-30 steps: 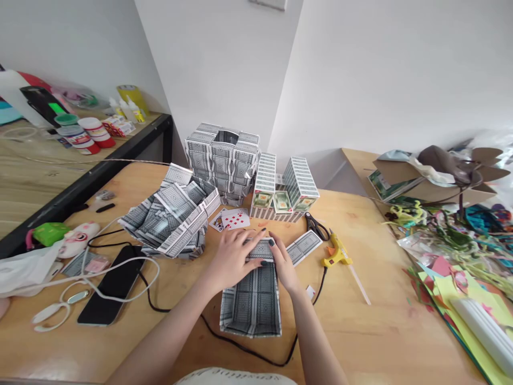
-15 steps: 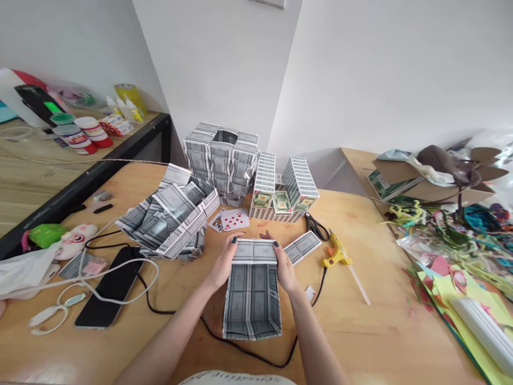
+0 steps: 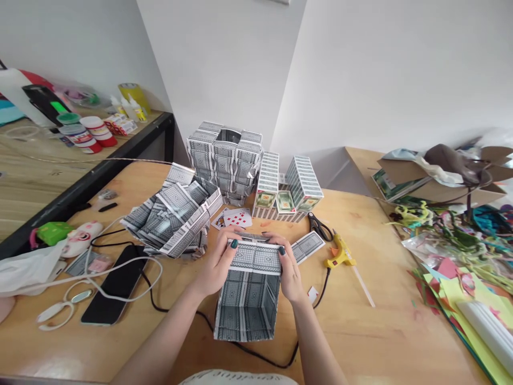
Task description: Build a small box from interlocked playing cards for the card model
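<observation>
A box made of playing cards [image 3: 246, 299], patterned grey and white, is between my hands near the table's front. Its open side faces me and its inner walls show. My left hand [image 3: 218, 262] grips the upper left of it, thumb on the front strip and fingers behind. At the upper right, my right hand [image 3: 289, 270] holds it the same way, thumb pressed on the strip. The far fingertips are partly hidden behind the box. Just right of it lies a flat strip of joined cards [image 3: 308, 246].
A yellow glue gun [image 3: 340, 254] and black scissors [image 3: 320, 227] lie to the right. Card boxes [image 3: 288, 182], a large card structure [image 3: 224, 160] and a pile of card pieces [image 3: 174, 214] stand behind. A phone [image 3: 114, 289] and cables lie left. Coloured paper [image 3: 457, 299] is far right.
The card box has tilted, its top edge raised and turned toward me, so the inside looks deeper. Both thumbs now lie on the front strip. The view has shifted slightly.
</observation>
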`<state>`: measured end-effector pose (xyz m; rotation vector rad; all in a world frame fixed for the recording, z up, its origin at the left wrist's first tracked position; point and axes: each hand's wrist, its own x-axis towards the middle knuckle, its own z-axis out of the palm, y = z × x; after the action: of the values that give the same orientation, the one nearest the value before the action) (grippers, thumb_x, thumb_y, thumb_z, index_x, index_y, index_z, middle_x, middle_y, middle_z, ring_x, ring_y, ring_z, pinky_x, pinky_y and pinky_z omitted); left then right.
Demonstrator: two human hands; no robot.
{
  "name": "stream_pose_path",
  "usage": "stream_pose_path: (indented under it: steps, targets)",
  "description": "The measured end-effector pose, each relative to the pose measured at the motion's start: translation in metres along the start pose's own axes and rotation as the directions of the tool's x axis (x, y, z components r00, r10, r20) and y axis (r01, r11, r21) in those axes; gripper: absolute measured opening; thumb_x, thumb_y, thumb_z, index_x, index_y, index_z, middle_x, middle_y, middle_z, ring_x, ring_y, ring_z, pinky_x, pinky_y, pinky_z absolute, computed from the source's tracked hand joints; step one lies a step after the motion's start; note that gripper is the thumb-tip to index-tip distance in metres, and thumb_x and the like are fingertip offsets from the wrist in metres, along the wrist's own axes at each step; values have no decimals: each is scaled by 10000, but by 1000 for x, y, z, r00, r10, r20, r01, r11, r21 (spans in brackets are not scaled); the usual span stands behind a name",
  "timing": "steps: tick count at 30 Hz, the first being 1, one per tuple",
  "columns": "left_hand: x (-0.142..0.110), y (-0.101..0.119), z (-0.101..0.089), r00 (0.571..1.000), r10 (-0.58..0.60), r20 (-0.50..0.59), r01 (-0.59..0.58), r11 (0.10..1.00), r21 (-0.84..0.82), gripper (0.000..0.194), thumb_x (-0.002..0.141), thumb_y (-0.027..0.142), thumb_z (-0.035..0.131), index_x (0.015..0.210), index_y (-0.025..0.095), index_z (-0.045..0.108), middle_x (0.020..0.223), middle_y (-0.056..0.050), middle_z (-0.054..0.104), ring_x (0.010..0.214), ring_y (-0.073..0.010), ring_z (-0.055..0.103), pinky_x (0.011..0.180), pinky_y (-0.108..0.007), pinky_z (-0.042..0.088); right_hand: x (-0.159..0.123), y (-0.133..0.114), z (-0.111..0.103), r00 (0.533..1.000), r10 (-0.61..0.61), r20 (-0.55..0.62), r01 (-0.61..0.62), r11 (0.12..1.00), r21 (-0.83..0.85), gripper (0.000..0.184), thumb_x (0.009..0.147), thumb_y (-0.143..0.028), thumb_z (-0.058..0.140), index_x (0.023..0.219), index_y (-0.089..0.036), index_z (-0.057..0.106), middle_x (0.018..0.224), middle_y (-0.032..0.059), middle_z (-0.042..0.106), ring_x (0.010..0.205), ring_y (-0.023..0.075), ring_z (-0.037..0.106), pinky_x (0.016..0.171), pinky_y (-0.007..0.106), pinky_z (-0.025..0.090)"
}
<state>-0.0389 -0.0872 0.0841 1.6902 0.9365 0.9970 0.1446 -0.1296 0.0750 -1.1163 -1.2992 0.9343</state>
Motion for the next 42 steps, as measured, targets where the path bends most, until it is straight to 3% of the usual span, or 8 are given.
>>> stream_pose_path:
  steps: [8,15,21,27,30,35,38,42]
  targets:
    - [-1,-10,-1,993,-99,64,106,988,-110,422,886,434,330,1259,240,362,1359,-75,330,1288,-231,253,1077,-389,200,-5,1,2,993,98,70,-99,995,2,601,848,-561,328,1367,-265,266,1409,34,326,1312,227,245,1082,421,178]
    - [0,-16,-3,979,-191,69,203,900,-386,385,895,431,305,1213,237,400,1300,-69,420,1216,-237,373,1000,-389,331,-6,-3,11,997,70,38,-71,997,24,532,887,-443,345,1376,-299,192,1442,34,266,1333,202,205,1085,450,136]
    - [-1,-23,-2,986,-118,-120,62,917,-394,242,871,406,373,1013,223,444,1277,-65,433,1178,-229,403,1001,-401,312,-8,-2,30,965,46,-260,-17,994,110,323,817,-361,531,1093,-257,400,1418,108,300,1262,236,356,947,446,385]
    - [-3,-16,1,971,11,-238,-61,977,-206,242,865,412,362,967,223,473,1185,-72,476,1168,-238,387,1019,-420,268,-21,-12,39,897,96,-431,-98,995,18,228,813,-333,526,987,-191,568,1244,130,531,1170,252,477,966,457,382]
    - [-3,-12,3,975,74,-212,-105,985,-139,245,861,426,366,953,232,483,1178,-66,465,1165,-236,377,1030,-415,247,-27,-16,41,872,104,-478,-139,990,-38,281,822,-349,503,1021,-188,619,1178,106,590,1149,256,498,989,463,359]
    - [-5,-11,5,984,45,-172,-63,993,-101,231,866,431,354,923,237,464,1189,-63,441,1167,-230,370,1015,-400,271,-26,-16,41,843,187,-504,-235,971,-33,363,835,-410,466,1054,-181,642,1131,81,625,1114,277,523,971,457,378]
    - [-6,-12,3,985,27,-171,-50,990,-133,205,878,393,343,914,235,468,1202,-59,435,1161,-222,378,1003,-388,287,-19,-13,35,864,198,-462,-210,977,25,333,810,-409,517,1016,-186,655,1148,69,616,1118,273,520,975,438,379]
    - [-3,-15,0,991,12,-136,-37,982,-185,206,878,379,351,932,230,483,1208,-66,435,1161,-225,381,999,-384,297,-6,-3,23,943,139,-303,-126,990,62,374,812,-416,512,1123,-221,583,1283,53,512,1176,237,470,1016,424,333]
